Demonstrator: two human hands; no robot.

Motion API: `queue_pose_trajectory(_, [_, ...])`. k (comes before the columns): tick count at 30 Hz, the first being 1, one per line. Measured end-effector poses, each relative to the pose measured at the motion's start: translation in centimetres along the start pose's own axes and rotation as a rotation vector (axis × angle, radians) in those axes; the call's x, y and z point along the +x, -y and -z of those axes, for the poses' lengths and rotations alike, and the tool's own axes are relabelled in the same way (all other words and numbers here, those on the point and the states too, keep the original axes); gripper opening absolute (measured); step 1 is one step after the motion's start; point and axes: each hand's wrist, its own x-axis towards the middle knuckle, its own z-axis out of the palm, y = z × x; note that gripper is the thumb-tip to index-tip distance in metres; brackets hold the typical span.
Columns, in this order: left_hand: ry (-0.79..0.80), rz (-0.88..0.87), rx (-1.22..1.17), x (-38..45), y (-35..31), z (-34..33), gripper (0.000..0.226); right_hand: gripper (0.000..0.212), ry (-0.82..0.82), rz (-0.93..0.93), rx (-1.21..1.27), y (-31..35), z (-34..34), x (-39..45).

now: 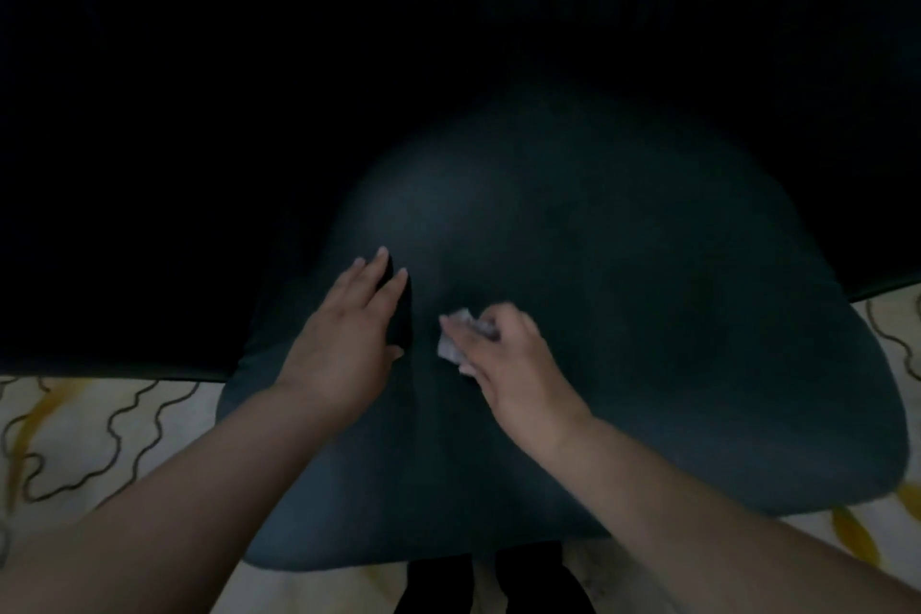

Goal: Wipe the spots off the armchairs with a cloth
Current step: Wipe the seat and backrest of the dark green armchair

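Armchair seat (623, 314), dark blue-grey and rounded, fills the middle of the head view, and everything else sits around it. On the seat's near left part, the right hand (503, 364) bunches a small white cloth (456, 334) under curled fingers, its grip closed around the crumpled wad and pressing it against the upholstery. Just to the left of the cloth, the left hand (344, 339) lies flat on the seat with fingers straight and slightly spread, holding nothing; a dark fold or crease in the fabric runs between the two hands. Both bare forearms reach in from the near edge of the seat. Behind the seat the chair's back is lost in deep shadow and cannot be made out. A pale floor covering (75, 439) with dark wavy lines and yellow patches shows on the left and right of the seat and below its front edge. Under the seat's front edge, dark shapes (498, 583) stand on the floor; whether legs or feet I cannot tell. No writing or labels can be read.
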Motion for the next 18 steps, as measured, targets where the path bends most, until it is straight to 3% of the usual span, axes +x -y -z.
queue_pose_trajectory(2, [0.029, 0.002, -0.004, -0.7, 0.0, 0.8, 0.086, 0.026, 0.148, 0.024, 0.049, 0.1, 0.7, -1.3])
queue_pose_trajectory(4, [0.056, 0.007, -0.002, -1.5, -0.1, 2.1, 0.084, 0.024, 0.201, -0.087, 0.100, 0.6, 2.2, -1.9])
queue_pose_trajectory(6, [0.066, 0.016, 0.016, -2.3, -0.1, 3.9, 0.081, 0.033, 0.147, -0.110, 0.058, 1.8, 4.1, -2.1])
queue_pose_trajectory(8, [0.054, 0.017, 0.046, -3.3, -0.4, 6.1, 0.077, 0.023, 0.090, -0.200, 0.085, 3.3, 6.2, -1.6])
queue_pose_trajectory(11, [-0.001, 0.030, 0.060, -4.9, -1.3, 10.2, 0.071, 0.041, -0.059, -0.258, 0.216, 6.5, 9.5, -0.7])
queue_pose_trajectory(18, [-0.115, 0.113, 0.030, -9.7, -3.1, 20.1, 0.063, 0.041, -0.064, -0.223, 0.327, 15.5, 17.4, 1.4])
